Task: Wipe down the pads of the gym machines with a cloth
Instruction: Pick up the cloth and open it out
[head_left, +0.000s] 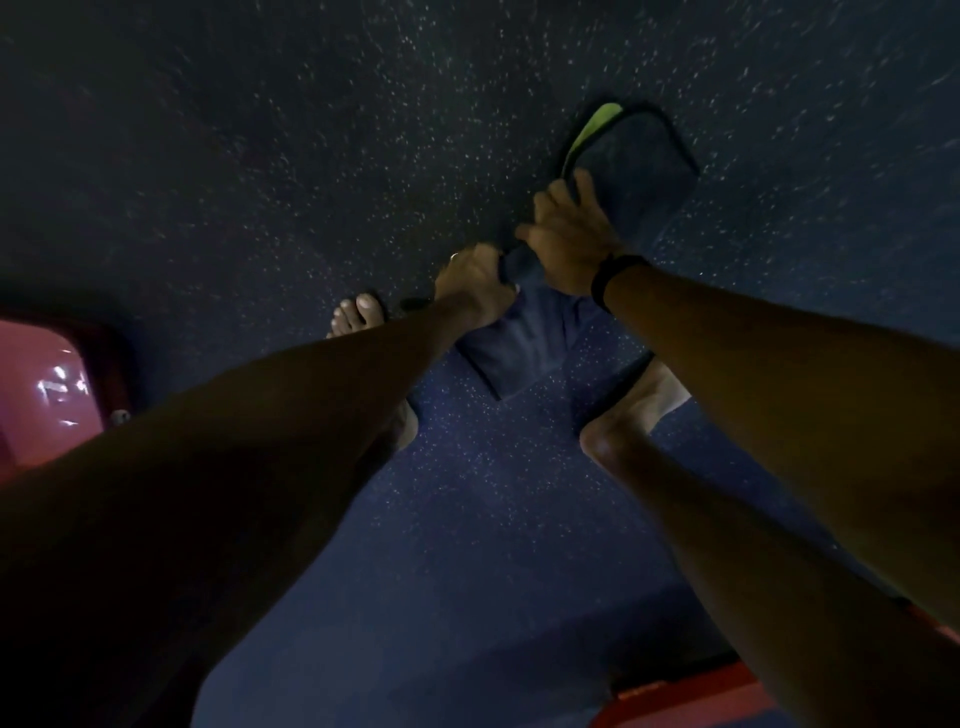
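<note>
While I look down from the head camera, both my hands are stretched out in front of me, low over the dark speckled floor (311, 156), and they hold the cloth (524, 348) between them. It is a dark blue cloth with a yellow-green side that shows only at the far end (592, 130).

My left hand (475, 283) has its fingers curled around the near part of the cloth, and below this grip a folded piece hangs down toward my feet. My right hand (569, 244) grips the cloth a little farther away, with the fingers closed over its edge; the far part of the cloth spreads beyond this hand, up and to the right in the picture. So the long axis of the cloth runs from my left hand away through my right hand, diagonally, and the two hands are almost touching at the middle of it.

I see a red pad (36, 389) at the left edge of the picture, well apart from the cloth and on the side of my left arm. I judge that the next move must carry the cloth to the left, and the left hand is the nearer one to that pad. My bare feet (358, 312) stand on the floor under the hands. The picture is dark, so I cannot tell if the cloth is wet.
</note>
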